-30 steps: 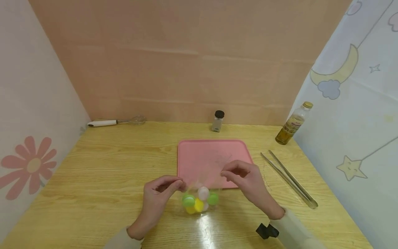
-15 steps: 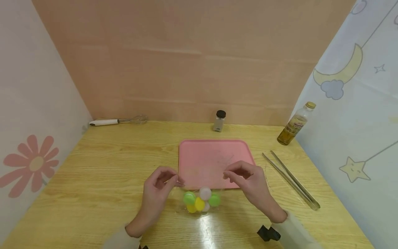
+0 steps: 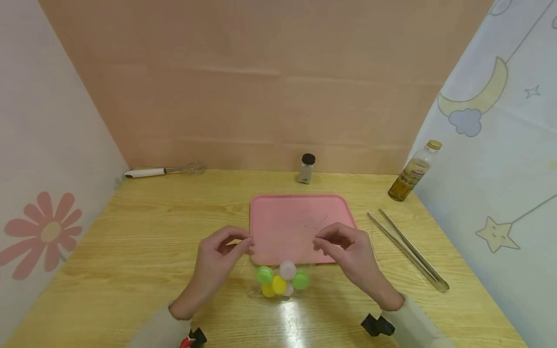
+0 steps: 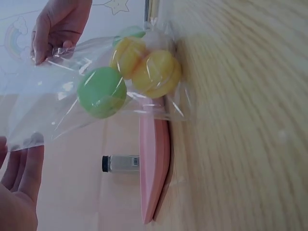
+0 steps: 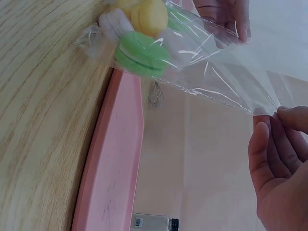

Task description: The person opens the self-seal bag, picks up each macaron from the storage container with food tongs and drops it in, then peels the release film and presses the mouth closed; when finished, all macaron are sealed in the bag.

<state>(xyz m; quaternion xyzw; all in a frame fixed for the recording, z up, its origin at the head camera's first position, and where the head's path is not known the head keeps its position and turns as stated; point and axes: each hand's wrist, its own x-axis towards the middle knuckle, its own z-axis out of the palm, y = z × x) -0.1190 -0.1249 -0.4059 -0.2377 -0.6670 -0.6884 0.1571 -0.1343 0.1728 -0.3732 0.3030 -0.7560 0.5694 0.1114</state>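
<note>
A clear plastic bag holds several macarons, green, yellow and pale pinkish-white. Its filled end is low over the wooden table, in front of the pink tray. My left hand pinches one side of the bag's upper edge between thumb and fingertips. At the other side, my right hand pinches the edge with thumb and index finger, best seen in the right wrist view. The film between the hands is nearly invisible from the head view.
Metal tongs lie right of the tray. A small black-capped jar stands behind it. An oil bottle is at the back right, beside the wall. At the back left lies a whisk with a white handle.
My left hand has risen slightly and shifted a little away from the macarons, spreading the bag's upper edge wider. My right hand has hardly moved, still pinching the bag.
</note>
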